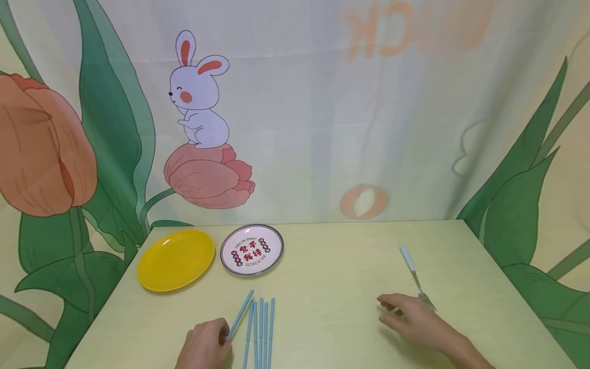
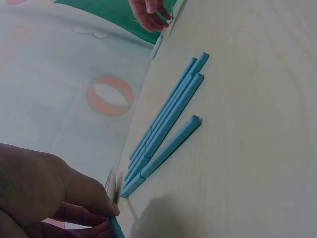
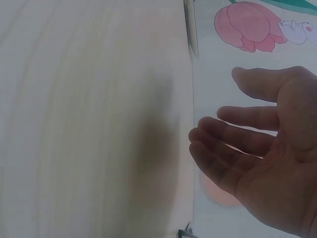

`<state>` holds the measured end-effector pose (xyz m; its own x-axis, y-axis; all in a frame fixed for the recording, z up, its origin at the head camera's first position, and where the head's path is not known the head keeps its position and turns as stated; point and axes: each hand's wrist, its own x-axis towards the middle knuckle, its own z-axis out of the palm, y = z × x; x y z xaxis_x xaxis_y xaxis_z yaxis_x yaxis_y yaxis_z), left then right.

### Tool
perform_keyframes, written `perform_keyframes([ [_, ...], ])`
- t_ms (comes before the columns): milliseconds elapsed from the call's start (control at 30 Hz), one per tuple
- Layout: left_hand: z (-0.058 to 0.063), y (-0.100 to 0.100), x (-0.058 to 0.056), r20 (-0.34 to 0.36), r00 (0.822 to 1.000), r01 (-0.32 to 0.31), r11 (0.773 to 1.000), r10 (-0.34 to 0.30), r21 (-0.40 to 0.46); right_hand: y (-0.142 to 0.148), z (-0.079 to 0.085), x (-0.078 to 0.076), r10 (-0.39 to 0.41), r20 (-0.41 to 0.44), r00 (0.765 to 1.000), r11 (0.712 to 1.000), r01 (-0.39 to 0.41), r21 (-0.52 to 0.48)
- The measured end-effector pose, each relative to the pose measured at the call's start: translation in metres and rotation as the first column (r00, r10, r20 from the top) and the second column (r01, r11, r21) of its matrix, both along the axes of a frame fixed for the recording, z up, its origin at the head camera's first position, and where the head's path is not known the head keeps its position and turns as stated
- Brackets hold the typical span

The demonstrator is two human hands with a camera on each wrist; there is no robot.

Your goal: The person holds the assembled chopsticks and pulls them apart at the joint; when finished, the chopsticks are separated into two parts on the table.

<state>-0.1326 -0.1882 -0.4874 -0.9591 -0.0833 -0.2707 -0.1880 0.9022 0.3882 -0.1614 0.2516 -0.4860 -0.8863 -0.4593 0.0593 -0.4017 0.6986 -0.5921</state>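
My left hand point(image 1: 205, 344) pinches one blue chopstick point(image 1: 240, 313) between thumb and fingers, its far end leaning over the others. In the left wrist view only a short piece of that chopstick point(image 2: 116, 228) shows below the fingertips. Just to the right, several more blue chopsticks point(image 1: 260, 333) lie roughly side by side on the table. My right hand point(image 1: 417, 322) hovers over the table's right side with nothing in it. The right wrist view shows its fingers point(image 3: 233, 139) loosely bent and apart from the thumb. Close beyond it lies a fork point(image 1: 410, 260) with a pale handle, tines toward the hand.
A yellow plate point(image 1: 176, 260) lies at the table's back left. Beside it is a white plate point(image 1: 244, 238) with a dark rim and red characters. A printed curtain point(image 1: 295, 113) with a rabbit and tulips hangs behind the table's far edge.
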Motion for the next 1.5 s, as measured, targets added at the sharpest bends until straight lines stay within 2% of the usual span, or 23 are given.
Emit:
perform_keyframes([
  [133, 0.005, 0.001, 0.000, -0.096, 0.994, 0.043, 0.999, -0.045, -0.021, -0.004, 0.002, -0.001, 0.017, -0.009, 1.000, 1.000, -0.017, 0.008],
  [433, 0.012, 0.010, -0.005, -0.204, 0.971, 0.124, 0.992, -0.127, -0.027, -0.013, 0.006, -0.005, 0.040, -0.005, 0.999, 0.999, -0.040, 0.012],
  [600, 0.016, 0.017, -0.010, -0.218, 0.962, 0.164, 0.986, -0.163, -0.016, -0.016, 0.010, -0.005, 0.055, -0.006, 0.998, 0.998, -0.055, 0.013],
  [833, 0.019, 0.024, -0.013, -0.286, 0.930, 0.232, 0.972, -0.232, -0.033, -0.018, 0.013, -0.004, 0.059, 0.007, 0.998, 0.998, -0.059, 0.008],
  [1000, 0.023, 0.030, -0.016, -0.277, 0.929, 0.239, 0.970, -0.243, -0.049, -0.020, 0.013, -0.005, 0.065, -0.005, 0.998, 0.998, -0.065, 0.009],
  [1133, 0.026, 0.035, -0.017, -0.302, 0.917, 0.258, 0.965, -0.261, -0.052, -0.023, 0.013, -0.005, 0.076, -0.017, 0.997, 0.997, -0.076, -0.001],
  [1233, 0.026, 0.039, -0.018, -0.320, 0.906, 0.276, 0.960, -0.278, -0.052, -0.026, 0.015, -0.005, 0.084, -0.032, 0.996, 0.996, -0.084, 0.005],
  [1500, 0.027, 0.046, -0.022, -0.323, 0.894, 0.311, 0.949, -0.311, -0.053, -0.035, 0.017, -0.005, 0.115, -0.129, 0.985, 0.993, -0.113, 0.026],
])
